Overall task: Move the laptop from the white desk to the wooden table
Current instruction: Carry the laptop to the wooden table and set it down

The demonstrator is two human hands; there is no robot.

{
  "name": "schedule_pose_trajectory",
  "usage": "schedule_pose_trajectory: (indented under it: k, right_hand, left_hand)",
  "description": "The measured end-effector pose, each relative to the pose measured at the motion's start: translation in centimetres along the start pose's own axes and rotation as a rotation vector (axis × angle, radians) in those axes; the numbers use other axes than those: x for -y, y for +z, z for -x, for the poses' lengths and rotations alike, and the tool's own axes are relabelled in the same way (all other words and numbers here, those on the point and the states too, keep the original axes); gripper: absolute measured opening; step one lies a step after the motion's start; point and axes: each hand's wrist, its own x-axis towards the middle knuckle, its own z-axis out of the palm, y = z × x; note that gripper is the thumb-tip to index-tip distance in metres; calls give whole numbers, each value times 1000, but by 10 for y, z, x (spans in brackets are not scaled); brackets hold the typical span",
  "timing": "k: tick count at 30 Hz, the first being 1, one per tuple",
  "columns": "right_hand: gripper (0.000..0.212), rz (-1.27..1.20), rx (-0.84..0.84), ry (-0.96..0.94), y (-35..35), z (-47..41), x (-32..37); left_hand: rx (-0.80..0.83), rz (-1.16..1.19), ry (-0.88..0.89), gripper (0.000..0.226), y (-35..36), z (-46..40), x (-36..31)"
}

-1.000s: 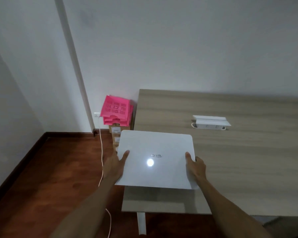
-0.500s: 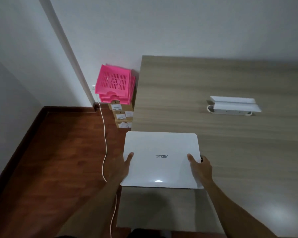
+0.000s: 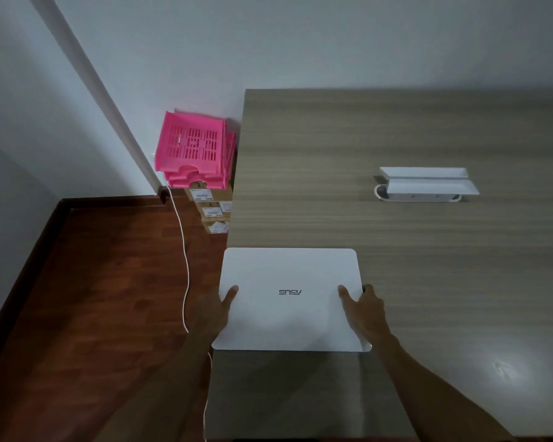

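A closed white laptop, logo facing away from me, lies flat over the near left corner of the wooden table. Its left edge juts slightly past the table's left side. My left hand grips the laptop's left edge with the thumb on the lid. Gripping the right edge the same way is my right hand, fingers under the side. Whether the laptop rests fully on the tabletop or hovers just above it is unclear. The white desk is out of view.
A white power strip box sits on the table, farther back on the right. Stacked pink plastic trays top several cardboard boxes beside the table's left edge. A white cable runs down along the wooden floor.
The laptop has come down and in over the table's near left corner, its lid now level. The view has moved closer and tilted down over the table. Both hands keep their grip.
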Motion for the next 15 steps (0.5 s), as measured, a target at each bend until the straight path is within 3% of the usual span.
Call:
schedule_pose_trajectory:
  k: [7,15]
  right_hand:
    - [74,362,3,-88,-5,-11,2]
    - [78,451,13,-81,-3,-15,-5]
  left_hand:
    - [22,-33,-14,75,6,-8,6]
    - [26,-35,-31,74,7,-3,-2]
